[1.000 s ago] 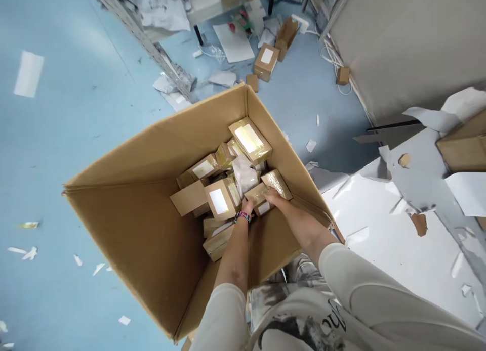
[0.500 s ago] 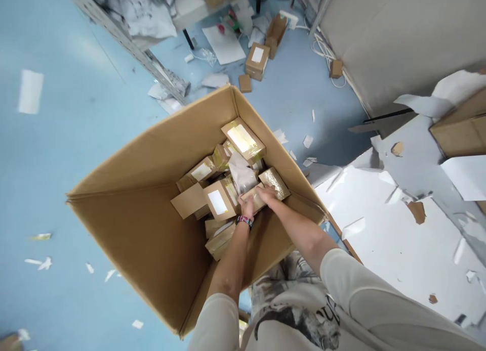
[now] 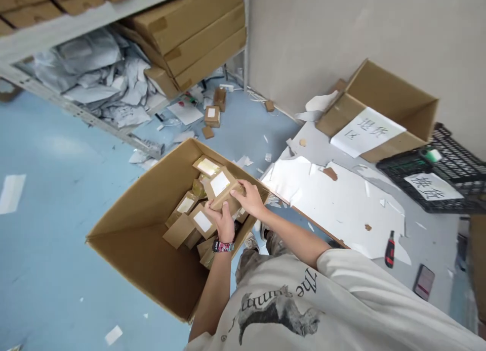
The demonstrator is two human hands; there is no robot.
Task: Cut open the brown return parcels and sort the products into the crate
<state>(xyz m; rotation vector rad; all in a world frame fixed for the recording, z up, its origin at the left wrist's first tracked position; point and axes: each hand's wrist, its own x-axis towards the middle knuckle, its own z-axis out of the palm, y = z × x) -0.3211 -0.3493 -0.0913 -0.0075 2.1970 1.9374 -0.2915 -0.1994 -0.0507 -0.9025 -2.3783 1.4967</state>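
Observation:
Between my two hands is a small brown cardboard box [image 3: 224,186] with a white label on top, raised above the other parcels. My left hand [image 3: 223,222] grips its near left corner, thumb against the side. At its right end my right hand [image 3: 248,196] is closed on it, fingers over the far edge. Below stands a large open carton [image 3: 140,189] on the floor. Inside lie several taped parcels, among them a labelled one [image 3: 203,220] near my left hand and another [image 3: 207,166] by the far corner.
On my right a table [image 3: 341,204] with torn white covering bears a utility knife [image 3: 390,250], a phone [image 3: 424,281], an open carton [image 3: 395,95] with a paper sign and a black crate [image 3: 429,174]. A metal shelf [image 3: 72,108] holds boxes and crumpled bags. Paper scraps litter the floor.
Both hands have come up out of the parcels with the labelled box between them. The view has tilted up, bringing the table's carton, the crate and the shelf boxes into sight.

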